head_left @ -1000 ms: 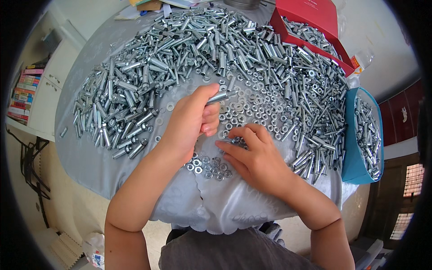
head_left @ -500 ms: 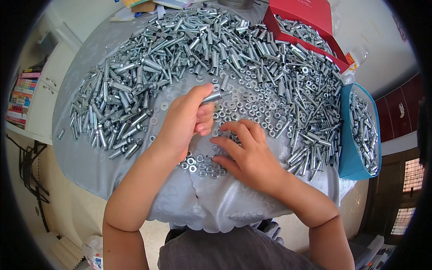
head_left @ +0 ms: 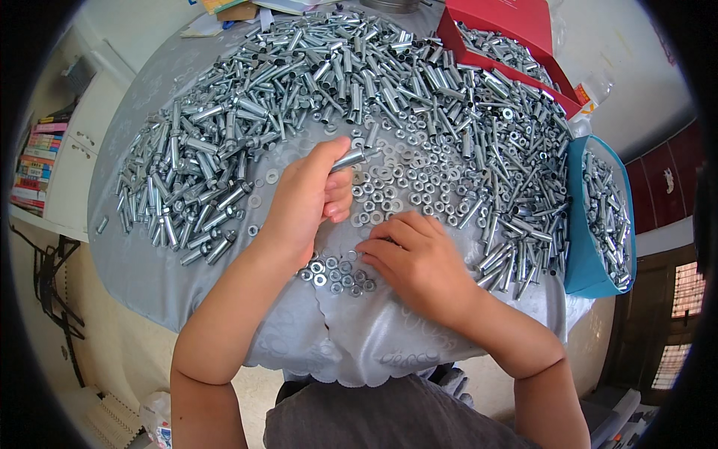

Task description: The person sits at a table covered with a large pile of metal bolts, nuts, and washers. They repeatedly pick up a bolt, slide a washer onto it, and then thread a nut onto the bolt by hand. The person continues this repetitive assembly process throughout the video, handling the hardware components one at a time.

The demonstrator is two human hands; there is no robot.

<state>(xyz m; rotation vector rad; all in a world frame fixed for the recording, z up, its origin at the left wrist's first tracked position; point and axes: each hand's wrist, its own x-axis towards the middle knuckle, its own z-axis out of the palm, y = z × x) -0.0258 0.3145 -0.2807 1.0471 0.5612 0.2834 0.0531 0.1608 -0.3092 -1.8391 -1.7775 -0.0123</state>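
My left hand (head_left: 298, 200) is closed around a silver sleeve anchor (head_left: 347, 160), whose metal sleeve and bolt end stick out past the thumb toward the right. Lower and to the right, my right hand (head_left: 425, 263) hovers low over the cloth with thumb and fingertips drawn together. Whatever the fingertips may pinch is too small to make out. Just left of those fingertips lies a small cluster of nuts (head_left: 336, 275). Beyond the hands, loose nuts and washers (head_left: 407, 179) spread over the cloth. Several assembled anchors (head_left: 224, 202) lie heaped at the left.
A big heap of metal sleeves and bolts (head_left: 336, 67) arcs across the far side of the grey tablecloth (head_left: 277, 329). At the back right stands a red box (head_left: 501, 34) of metal parts. A blue container (head_left: 583, 254) with more bolts stands at the right edge.
My right hand's fingers have drawn together from a spread pose, and it has shifted slightly right. My left hand stays nearly still, the sleeve anchor in its grip tilted a little differently.
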